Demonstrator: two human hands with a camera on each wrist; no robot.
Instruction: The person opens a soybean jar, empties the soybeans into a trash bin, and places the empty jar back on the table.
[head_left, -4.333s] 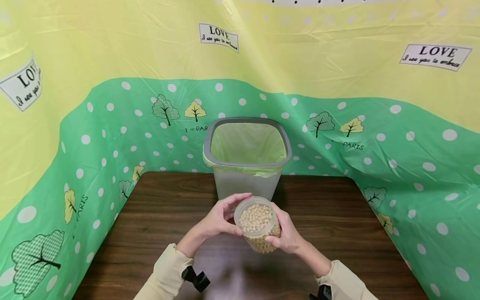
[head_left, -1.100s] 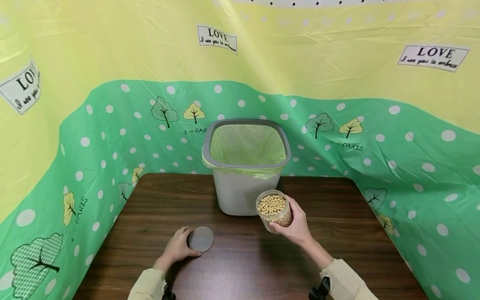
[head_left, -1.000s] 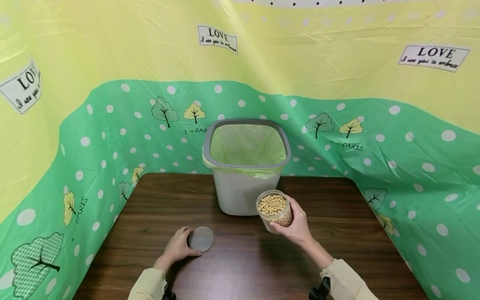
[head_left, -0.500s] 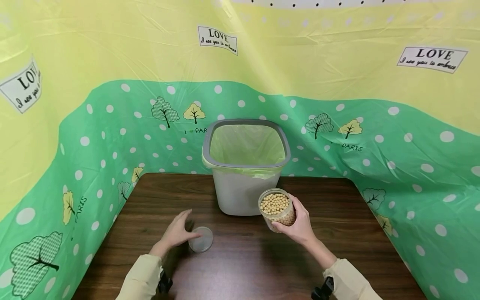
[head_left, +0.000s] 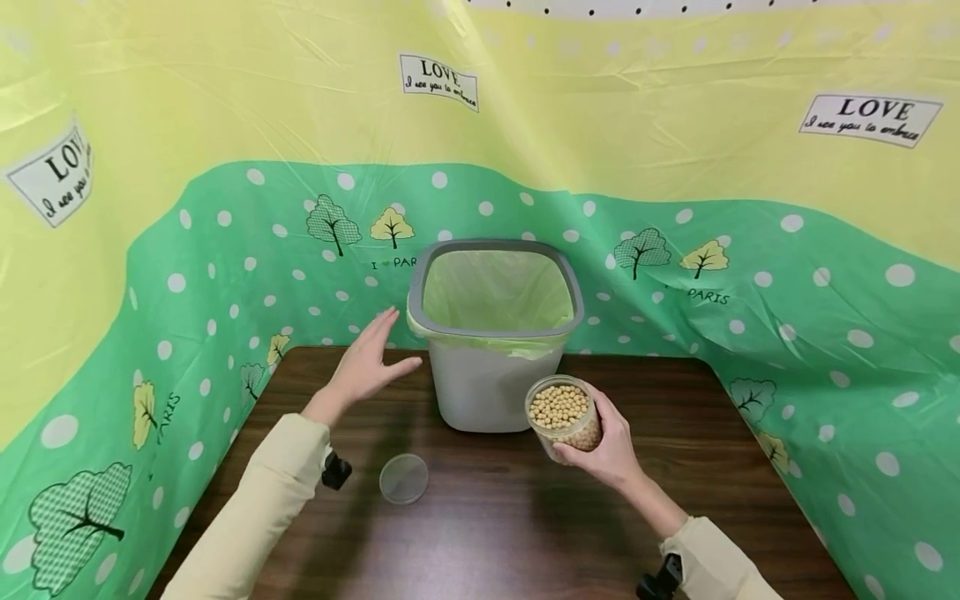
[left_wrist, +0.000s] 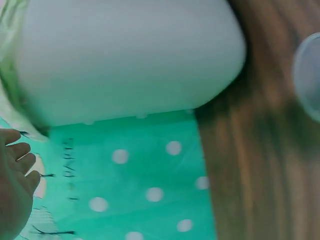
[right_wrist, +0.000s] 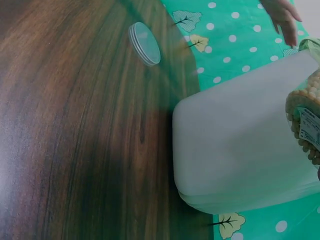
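- A clear, rounded plastic jar (head_left: 582,435), filled with small, smooth, pale round beans (head_left: 558,407), was held above the table (head_left: 480,525), near the front right of the bin.
- The jar was grasped by the right grip (head_left: 611,442), thumb and fingers wrapped round its side; a printed label (right_wrist: 311,129) was seen on it from the right wrist.
- The left grip (head_left: 363,364) was released, fingers extended, raised just beside the bin's left rim.
- A thin, translucent round lid (head_left: 403,479) with a ridged edge was left flat on the dark, glossy wood-grain table.
- The smooth grey bin (head_left: 487,387), squarish with rounded corners, was lined with a thin, crinkled green bag (head_left: 495,287).
- Behind, a creased yellow-and-green sheet (head_left: 247,92) was hung, printed with dots and trees.
- Compared with half a second earlier: the left grip had been moved up from the lid; the jar had been shifted slightly right; the lid and bin were left in place.
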